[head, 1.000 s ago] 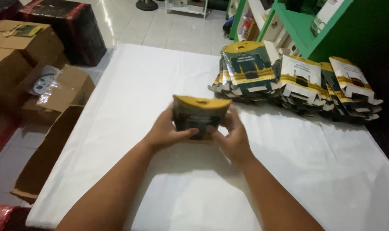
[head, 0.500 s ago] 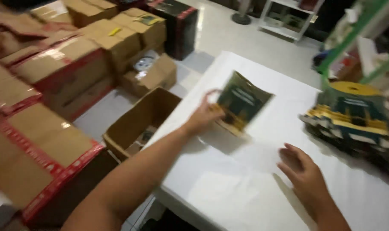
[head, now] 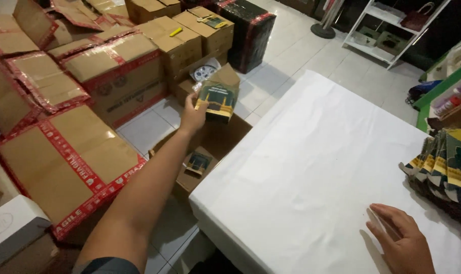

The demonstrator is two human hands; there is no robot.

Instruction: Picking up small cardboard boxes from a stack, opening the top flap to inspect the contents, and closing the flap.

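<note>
Left hand (head: 194, 117): fingers clamped on green pouch (head: 217, 100), now carried off the desk (head: 311, 167) over open box (head: 210, 147).
Right hand (head: 404, 242): flat, empty, unmoved.

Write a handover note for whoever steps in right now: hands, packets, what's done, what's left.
Left hand: grips a dark green and yellow flat packet, held out past the table edge above the open brown cardboard box on the floor.
Right hand: empty, flat on the white-covered table.
Done: one matching packet already lies in the box.
Left: the row of similar packets at the table's right edge sits unpacked.
</note>
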